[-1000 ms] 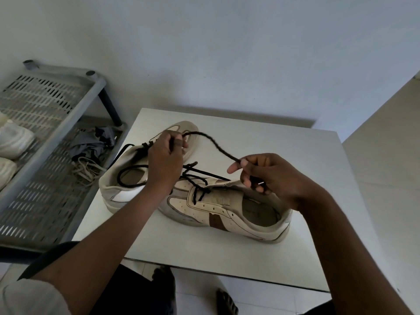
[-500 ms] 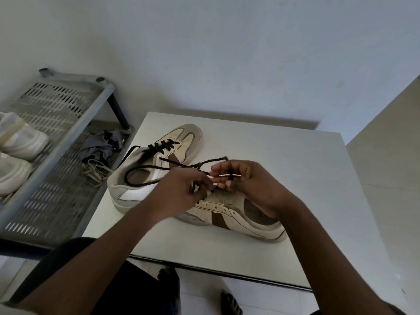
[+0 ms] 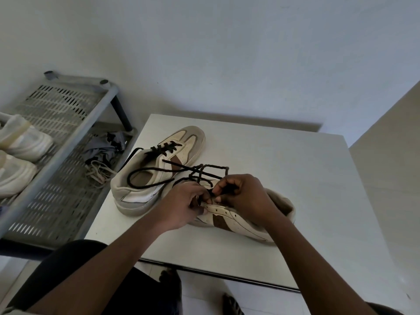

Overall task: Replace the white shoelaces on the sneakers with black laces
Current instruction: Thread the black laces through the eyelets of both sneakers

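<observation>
The near cream-and-brown leather sneaker lies crosswise, heel to the right. The far sneaker points its toe far-right. Left hand and right hand both pinch the black cord lace.

Left hand and right hand are meeting fingertip to fingertip over the near sneaker, which is lying on the table directly under them. Second sneaker is sitting just behind and left of the left hand, toe pointing away. Lace is lying across that sneaker's opening and running to both hands' fingertips. Rack is standing well left of the left hand, beside the table: two shoes are sitting on its upper shelf, a cloth and loose laces lying on the lower one.
</observation>
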Available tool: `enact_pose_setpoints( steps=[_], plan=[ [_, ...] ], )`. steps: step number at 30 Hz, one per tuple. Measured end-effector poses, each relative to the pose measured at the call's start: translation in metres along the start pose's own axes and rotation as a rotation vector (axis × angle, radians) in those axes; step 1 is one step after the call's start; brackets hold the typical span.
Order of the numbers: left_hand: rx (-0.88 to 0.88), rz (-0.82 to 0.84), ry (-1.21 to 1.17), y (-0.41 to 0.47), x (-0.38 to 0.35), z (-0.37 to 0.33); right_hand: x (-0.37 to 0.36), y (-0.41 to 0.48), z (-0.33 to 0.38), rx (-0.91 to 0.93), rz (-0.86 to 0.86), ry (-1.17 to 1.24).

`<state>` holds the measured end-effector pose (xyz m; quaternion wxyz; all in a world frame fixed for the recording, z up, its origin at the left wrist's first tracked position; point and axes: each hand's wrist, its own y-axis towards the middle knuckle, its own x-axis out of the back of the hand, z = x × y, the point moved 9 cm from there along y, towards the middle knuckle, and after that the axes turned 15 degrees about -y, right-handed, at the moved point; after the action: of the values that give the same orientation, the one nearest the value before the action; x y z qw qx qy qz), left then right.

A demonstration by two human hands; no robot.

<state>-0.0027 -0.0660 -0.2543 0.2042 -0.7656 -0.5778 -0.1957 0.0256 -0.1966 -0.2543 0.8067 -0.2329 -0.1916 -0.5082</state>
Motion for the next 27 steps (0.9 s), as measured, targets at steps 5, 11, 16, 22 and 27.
enact_pose_setpoints(
  steps=[5,11,16,22,27],
  plan=[
    [0.055,0.007,-0.106,-0.001,-0.001,0.012,-0.005,0.001,0.0,0.003,0.037,-0.013],
    [-0.001,-0.008,-0.15,0.001,-0.001,0.01,-0.014,-0.006,-0.001,-0.012,0.06,-0.044],
    [-0.064,-0.039,-0.241,0.005,0.001,0.006,-0.009,-0.008,-0.011,-0.128,-0.071,0.026],
    [-0.112,-0.115,-0.293,0.006,0.005,0.008,-0.008,-0.003,-0.011,-0.138,-0.047,0.04],
    [-0.143,-0.161,-0.333,0.005,0.007,0.009,-0.01,0.0,-0.011,-0.129,-0.086,-0.001]
  ],
)
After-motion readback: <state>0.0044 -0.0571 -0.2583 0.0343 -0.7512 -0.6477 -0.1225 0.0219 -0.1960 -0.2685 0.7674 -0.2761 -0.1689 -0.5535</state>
